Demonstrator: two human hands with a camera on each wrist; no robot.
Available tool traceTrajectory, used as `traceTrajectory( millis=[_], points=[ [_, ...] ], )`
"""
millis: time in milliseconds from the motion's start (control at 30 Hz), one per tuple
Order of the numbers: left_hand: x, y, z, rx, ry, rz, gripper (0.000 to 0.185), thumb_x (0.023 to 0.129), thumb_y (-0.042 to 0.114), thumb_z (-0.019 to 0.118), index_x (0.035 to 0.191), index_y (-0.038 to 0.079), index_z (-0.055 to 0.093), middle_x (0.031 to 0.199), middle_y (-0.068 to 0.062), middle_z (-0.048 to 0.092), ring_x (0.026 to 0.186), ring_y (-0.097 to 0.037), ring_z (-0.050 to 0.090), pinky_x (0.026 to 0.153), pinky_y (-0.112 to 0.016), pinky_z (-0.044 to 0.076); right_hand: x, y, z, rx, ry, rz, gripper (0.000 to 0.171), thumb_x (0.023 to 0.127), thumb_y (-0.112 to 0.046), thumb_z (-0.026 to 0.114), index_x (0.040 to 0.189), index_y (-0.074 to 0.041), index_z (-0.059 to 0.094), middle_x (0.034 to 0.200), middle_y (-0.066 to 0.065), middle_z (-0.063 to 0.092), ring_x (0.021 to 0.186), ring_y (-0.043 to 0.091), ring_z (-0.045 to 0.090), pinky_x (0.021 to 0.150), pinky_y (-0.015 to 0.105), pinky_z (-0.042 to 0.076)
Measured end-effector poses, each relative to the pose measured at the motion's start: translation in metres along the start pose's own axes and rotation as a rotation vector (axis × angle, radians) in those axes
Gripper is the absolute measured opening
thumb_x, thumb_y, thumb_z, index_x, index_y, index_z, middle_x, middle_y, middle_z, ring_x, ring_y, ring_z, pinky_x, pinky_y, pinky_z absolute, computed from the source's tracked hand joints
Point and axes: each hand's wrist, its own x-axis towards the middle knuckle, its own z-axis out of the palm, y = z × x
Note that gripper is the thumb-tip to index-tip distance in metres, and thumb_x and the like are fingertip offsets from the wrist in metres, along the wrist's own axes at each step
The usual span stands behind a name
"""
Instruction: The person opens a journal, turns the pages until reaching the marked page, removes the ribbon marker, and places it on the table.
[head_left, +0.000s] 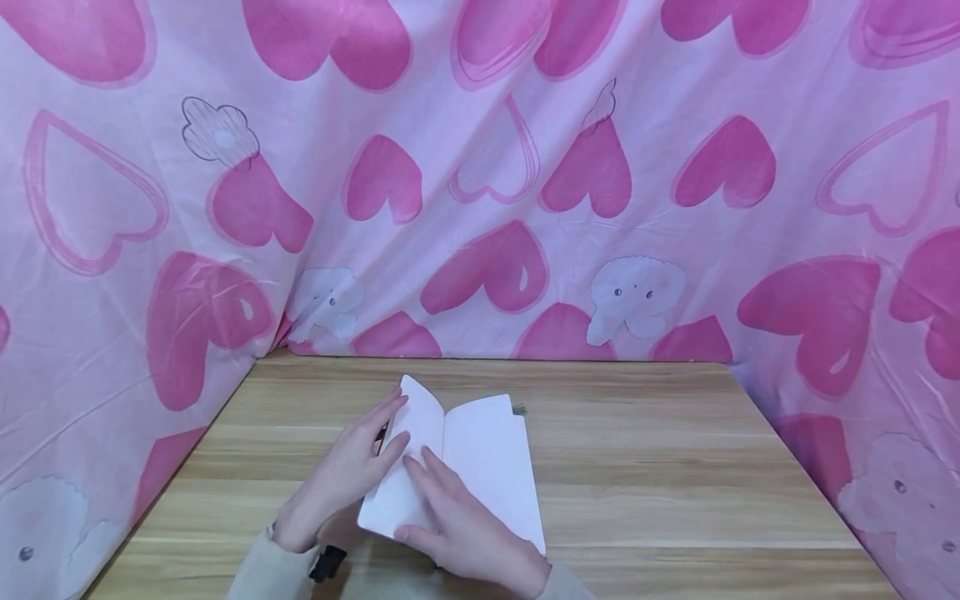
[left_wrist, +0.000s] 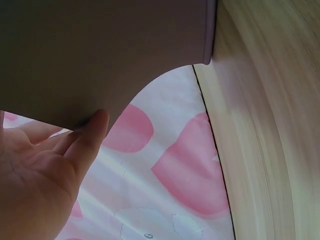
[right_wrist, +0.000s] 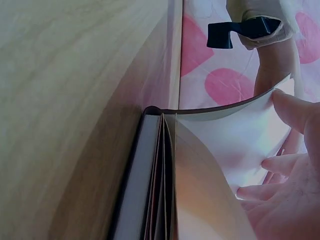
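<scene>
An open notebook (head_left: 480, 454) with white pages lies on the wooden table (head_left: 660, 475), near its front. My left hand (head_left: 375, 450) is at the book's left edge, its straight fingers against the raised left cover. In the left wrist view those fingertips (left_wrist: 95, 125) touch the dark underside of the cover (left_wrist: 100, 50). My right hand (head_left: 431, 500) lies across the left page with its fingers flat on the paper. The right wrist view shows the curved page (right_wrist: 225, 150) bent up against those fingers (right_wrist: 292, 110), with the stacked pages and spine (right_wrist: 150, 165) on the table.
Pink cloth with heart prints (head_left: 495, 167) hangs as a wall behind the table and along both sides. A black strap (head_left: 327, 564) sits on my left wrist. Bare wood shows to the right of the notebook and behind it.
</scene>
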Motion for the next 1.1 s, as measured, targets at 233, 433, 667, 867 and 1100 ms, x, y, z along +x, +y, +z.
traceTrajectory(
  millis=[233, 433, 667, 867, 1100],
  points=[
    [0.001, -0.001, -0.001, -0.038, -0.020, 0.005, 0.049, 0.092, 0.004, 0.062, 0.138, -0.005, 0.050, 0.152, -0.023, 0.033, 0.134, -0.040, 0.038, 0.104, -0.053, 0.039, -0.001, 0.000, -0.002, -0.074, -0.026, -0.030, 0.072, 0.099, -0.049, 0.051, 0.155, -0.012, 0.026, 0.157, 0.018, 0.023, 0.142, 0.027, 0.029, 0.109, 0.039, 0.037],
    [0.000, -0.006, -0.003, -0.038, -0.051, -0.012, 0.043, 0.091, 0.002, 0.062, 0.133, -0.007, 0.055, 0.144, -0.031, 0.040, 0.126, -0.038, 0.048, 0.099, -0.051, 0.045, -0.006, 0.002, -0.017, -0.153, -0.111, -0.053, 0.065, 0.097, -0.044, 0.058, 0.150, -0.014, 0.037, 0.154, 0.017, 0.032, 0.141, 0.026, 0.033, 0.110, 0.037, 0.037],
    [-0.001, -0.008, -0.007, -0.003, -0.068, -0.008, 0.043, 0.092, 0.004, 0.063, 0.131, -0.009, 0.055, 0.142, -0.034, 0.041, 0.127, -0.043, 0.047, 0.101, -0.053, 0.042, -0.017, 0.006, -0.050, -0.246, -0.152, -0.031, 0.058, 0.092, -0.039, 0.066, 0.143, -0.016, 0.049, 0.148, 0.011, 0.044, 0.139, 0.032, 0.035, 0.111, 0.044, 0.034],
    [-0.001, -0.006, -0.008, 0.055, -0.071, 0.000, 0.043, 0.092, 0.008, 0.064, 0.131, -0.008, 0.055, 0.143, -0.033, 0.041, 0.116, -0.035, 0.056, 0.092, -0.045, 0.049, -0.023, 0.023, -0.080, -0.197, -0.088, 0.033, 0.062, 0.089, -0.026, 0.073, 0.143, -0.009, 0.048, 0.149, 0.018, 0.041, 0.141, 0.041, 0.029, 0.112, 0.054, 0.028],
    [-0.001, -0.005, -0.008, 0.098, -0.056, -0.021, 0.044, 0.091, 0.008, 0.067, 0.130, -0.009, 0.057, 0.144, -0.031, 0.040, 0.087, -0.027, 0.064, 0.077, -0.036, 0.051, -0.024, 0.048, -0.097, -0.115, -0.067, 0.154, 0.067, 0.088, -0.020, 0.073, 0.146, -0.003, 0.043, 0.153, 0.025, 0.029, 0.142, 0.042, 0.024, 0.111, 0.056, 0.029]
  ],
)
